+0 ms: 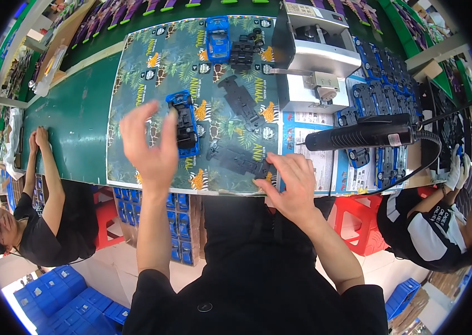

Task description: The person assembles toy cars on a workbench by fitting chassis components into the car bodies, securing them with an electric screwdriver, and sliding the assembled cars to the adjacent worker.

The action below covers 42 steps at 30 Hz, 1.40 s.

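My left hand [149,142] is raised over the patterned mat [135,111], fingers spread, holding nothing, just left of a blue toy car body [186,123] lying upside down. My right hand [292,181] rests at the mat's near edge, its fingers on a black plastic chassis plate [239,160]. Another black chassis plate [241,100] lies further back. A second blue toy car [217,36] and a cluster of black wheel parts [245,50] sit at the far end of the mat.
A grey metal machine [308,56] stands at the right of the mat. A black electric screwdriver [367,134] hangs over printed sheets. Blue car parts in trays [384,84] lie to the right. One person sits at left [41,223], another at right [431,223].
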Each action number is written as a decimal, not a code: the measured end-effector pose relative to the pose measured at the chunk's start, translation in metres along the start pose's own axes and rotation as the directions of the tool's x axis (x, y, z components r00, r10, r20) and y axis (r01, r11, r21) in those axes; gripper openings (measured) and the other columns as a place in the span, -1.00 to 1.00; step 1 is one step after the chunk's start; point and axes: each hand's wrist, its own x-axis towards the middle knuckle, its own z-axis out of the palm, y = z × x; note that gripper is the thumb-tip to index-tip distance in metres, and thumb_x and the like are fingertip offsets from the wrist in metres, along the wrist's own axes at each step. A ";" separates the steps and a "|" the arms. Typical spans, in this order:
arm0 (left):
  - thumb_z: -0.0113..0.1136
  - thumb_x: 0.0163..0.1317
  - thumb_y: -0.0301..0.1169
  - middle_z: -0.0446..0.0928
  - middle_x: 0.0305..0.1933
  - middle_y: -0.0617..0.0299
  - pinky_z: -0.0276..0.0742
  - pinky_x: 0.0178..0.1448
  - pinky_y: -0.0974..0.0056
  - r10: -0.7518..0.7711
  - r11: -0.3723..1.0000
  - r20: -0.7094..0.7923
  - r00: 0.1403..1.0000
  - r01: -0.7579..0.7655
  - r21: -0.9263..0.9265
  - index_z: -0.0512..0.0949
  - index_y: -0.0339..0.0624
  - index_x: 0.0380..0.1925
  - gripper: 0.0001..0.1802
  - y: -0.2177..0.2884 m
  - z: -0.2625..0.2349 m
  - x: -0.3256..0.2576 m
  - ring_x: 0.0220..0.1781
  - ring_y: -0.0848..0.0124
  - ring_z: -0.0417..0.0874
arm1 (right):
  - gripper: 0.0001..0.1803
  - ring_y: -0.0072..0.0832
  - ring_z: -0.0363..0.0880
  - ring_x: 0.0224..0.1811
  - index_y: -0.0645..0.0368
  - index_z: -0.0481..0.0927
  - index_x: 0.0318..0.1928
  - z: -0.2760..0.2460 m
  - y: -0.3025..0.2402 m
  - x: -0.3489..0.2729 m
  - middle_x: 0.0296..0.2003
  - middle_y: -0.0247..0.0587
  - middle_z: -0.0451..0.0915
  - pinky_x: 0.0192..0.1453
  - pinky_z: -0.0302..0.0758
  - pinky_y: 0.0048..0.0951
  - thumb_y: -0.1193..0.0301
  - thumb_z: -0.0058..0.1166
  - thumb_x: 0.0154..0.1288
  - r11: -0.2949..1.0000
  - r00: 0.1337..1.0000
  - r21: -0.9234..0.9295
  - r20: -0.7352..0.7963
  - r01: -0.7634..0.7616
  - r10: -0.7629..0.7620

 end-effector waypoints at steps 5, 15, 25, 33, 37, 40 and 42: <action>0.41 0.02 -0.37 0.60 -0.06 0.11 0.44 0.15 0.05 0.328 0.934 0.470 0.820 -0.209 -0.289 0.58 -0.22 -0.09 -0.59 0.058 0.002 -0.035 0.05 0.15 0.57 | -0.43 -0.25 0.52 -0.10 0.23 0.57 0.03 0.003 0.002 -0.003 -0.16 -0.22 0.63 -0.07 0.35 -0.27 0.38 0.42 -0.06 0.997 0.997 0.040 -0.046 0.070 -0.068; 0.34 0.09 -0.38 0.53 0.16 0.21 0.27 0.38 -0.09 0.386 0.922 0.663 0.641 -0.258 -0.288 0.59 -0.12 0.01 -0.57 0.055 0.017 -0.059 0.22 0.20 0.50 | -0.56 -0.26 0.53 -0.11 0.19 0.62 -0.09 -0.007 0.009 -0.004 -0.15 -0.24 0.60 -0.08 0.40 -0.27 0.44 0.39 -0.07 0.985 0.991 0.123 -0.067 0.125 -0.118; 0.36 0.04 -0.39 0.51 0.16 0.20 0.27 0.38 -0.10 0.406 0.914 0.648 0.645 -0.270 -0.304 0.58 -0.12 0.00 -0.55 0.056 0.019 -0.060 0.24 0.19 0.47 | -0.72 -0.28 0.54 -0.14 0.13 0.65 -0.23 -0.006 0.017 -0.014 -0.14 -0.27 0.58 -0.11 0.43 -0.27 0.43 0.37 -0.02 0.970 0.965 0.032 -0.110 0.242 -0.237; 0.37 0.04 -0.39 0.53 0.16 0.20 0.28 0.37 -0.12 0.397 0.917 0.645 0.653 -0.251 -0.310 0.60 -0.10 -0.01 -0.56 0.056 0.019 -0.061 0.22 0.17 0.49 | -0.85 -0.24 0.63 -0.39 0.26 0.68 -0.31 -0.026 0.010 0.001 -0.44 -0.14 0.66 -0.27 0.52 -0.31 0.46 0.28 0.10 0.935 0.975 0.292 0.143 -0.203 0.167; 0.38 0.03 -0.39 0.54 0.15 0.20 0.30 0.37 -0.11 0.393 0.918 0.640 0.660 -0.247 -0.310 0.60 -0.11 -0.03 -0.57 0.055 0.018 -0.061 0.21 0.17 0.50 | -0.83 -0.60 0.57 -0.53 0.40 0.68 -0.21 -0.020 0.018 0.008 -0.46 -0.16 0.68 -0.47 0.47 -0.51 0.52 0.20 0.25 0.757 0.872 0.469 0.408 -0.455 0.271; 0.38 0.03 -0.39 0.53 0.15 0.20 0.29 0.37 -0.10 0.399 0.915 0.636 0.661 -0.243 -0.322 0.60 -0.12 -0.02 -0.56 0.054 0.019 -0.060 0.22 0.18 0.49 | -0.82 -0.65 0.57 -0.55 0.45 0.67 -0.20 -0.021 0.020 0.017 -0.43 -0.16 0.69 -0.50 0.48 -0.59 0.53 0.17 0.27 0.645 0.785 0.491 0.542 -0.585 0.300; 0.38 0.03 -0.39 0.51 0.15 0.20 0.28 0.37 -0.09 0.401 0.914 0.634 0.661 -0.240 -0.328 0.59 -0.12 -0.01 -0.56 0.053 0.019 -0.059 0.22 0.19 0.47 | -0.82 -0.65 0.58 -0.55 0.46 0.67 -0.21 -0.025 0.018 0.025 -0.43 -0.17 0.69 -0.51 0.49 -0.60 0.54 0.17 0.27 0.593 0.717 0.456 0.615 -0.664 0.329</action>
